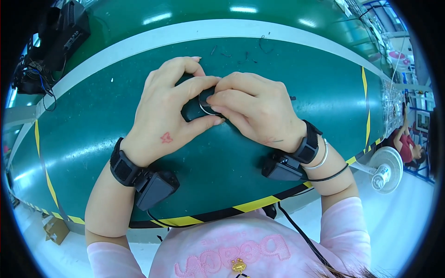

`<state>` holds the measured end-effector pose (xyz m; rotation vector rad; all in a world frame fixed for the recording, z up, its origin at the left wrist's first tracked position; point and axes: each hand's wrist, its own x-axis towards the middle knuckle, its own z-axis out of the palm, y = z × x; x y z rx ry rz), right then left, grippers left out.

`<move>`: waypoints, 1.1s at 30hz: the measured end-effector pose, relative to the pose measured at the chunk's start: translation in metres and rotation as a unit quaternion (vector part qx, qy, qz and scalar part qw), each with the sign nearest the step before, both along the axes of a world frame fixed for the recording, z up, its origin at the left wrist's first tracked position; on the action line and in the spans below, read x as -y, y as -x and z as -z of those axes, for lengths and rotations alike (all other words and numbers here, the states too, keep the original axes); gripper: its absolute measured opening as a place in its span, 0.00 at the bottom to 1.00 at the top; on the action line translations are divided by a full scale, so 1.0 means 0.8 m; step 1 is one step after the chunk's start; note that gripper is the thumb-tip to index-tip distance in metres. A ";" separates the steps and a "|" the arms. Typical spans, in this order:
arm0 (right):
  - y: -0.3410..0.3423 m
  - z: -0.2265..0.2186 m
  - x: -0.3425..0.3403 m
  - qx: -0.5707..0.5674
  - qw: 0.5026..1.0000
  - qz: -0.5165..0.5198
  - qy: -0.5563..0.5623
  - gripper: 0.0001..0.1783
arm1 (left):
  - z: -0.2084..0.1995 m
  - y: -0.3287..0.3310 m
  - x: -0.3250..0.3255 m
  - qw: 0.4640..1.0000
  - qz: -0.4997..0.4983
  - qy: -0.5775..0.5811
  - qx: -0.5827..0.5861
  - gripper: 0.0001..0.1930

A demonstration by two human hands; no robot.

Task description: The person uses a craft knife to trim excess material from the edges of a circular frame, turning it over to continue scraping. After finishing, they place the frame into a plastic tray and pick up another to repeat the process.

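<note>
A small rounded black object with a thin silvery curved edge (191, 111) is between my two hands, over the green table mat. My left hand (167, 99) is closed around it from the left, thumb on the near side and index finger on the far side. From the right, my right hand (257, 104) pinches at its top with fingertips bunched together. Those fingers hide much of the object, so its exact kind cannot be made out. A small dark tip (293, 98) shows just past my right hand's knuckles.
Thin black scraps (248, 58) lie on the green mat (222, 162) beyond my hands. Yellow-black tape (255, 204) marks the near edge. Black equipment with wires (69, 28) stands far left. A white fan (387, 170) and a person (408, 139) are at right.
</note>
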<state>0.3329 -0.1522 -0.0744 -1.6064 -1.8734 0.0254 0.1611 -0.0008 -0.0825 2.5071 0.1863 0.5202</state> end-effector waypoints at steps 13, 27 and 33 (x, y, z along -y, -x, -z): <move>-0.009 0.005 0.000 -0.053 0.998 -0.026 0.005 0.07 | -0.001 0.000 -0.002 1.000 0.010 0.005 0.005 0.30; 0.000 -0.005 0.000 -0.017 1.000 -0.011 0.016 0.10 | -0.002 0.000 -0.002 1.000 0.005 0.004 -0.002 0.30; 0.004 -0.007 -0.002 0.008 1.000 0.004 0.021 0.10 | -0.002 -0.001 -0.003 1.000 0.004 0.009 0.003 0.30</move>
